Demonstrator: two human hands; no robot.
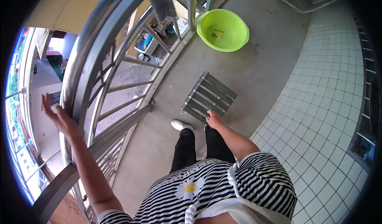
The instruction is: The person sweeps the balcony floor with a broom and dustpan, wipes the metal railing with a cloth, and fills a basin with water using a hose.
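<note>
My left hand (63, 122) is raised beside the curved metal railing (71, 80), its fingers spread and holding nothing. From this angle I cannot tell whether its palm touches the rail. In front of my feet is a grey slatted stool (209, 98), seen from above. My right hand (215, 119) overlaps the stool's near edge in view, with fingers partly bent and a little apart. Whether it touches the stool is unclear. The stool's legs are hidden beneath its seat. Farther off, a lime-green plastic basin (223, 30) rests on the floor, with a small printed picture on its inner base.
White tiled wall (318, 104) bounds the right side. Metal bars run along the left, with a lower floor area beyond them. Dark cloth (161, 3) hangs at the top. A pale hose (298, 9) lies coiled at the far right. My white shoe (181, 125) stands near the stool.
</note>
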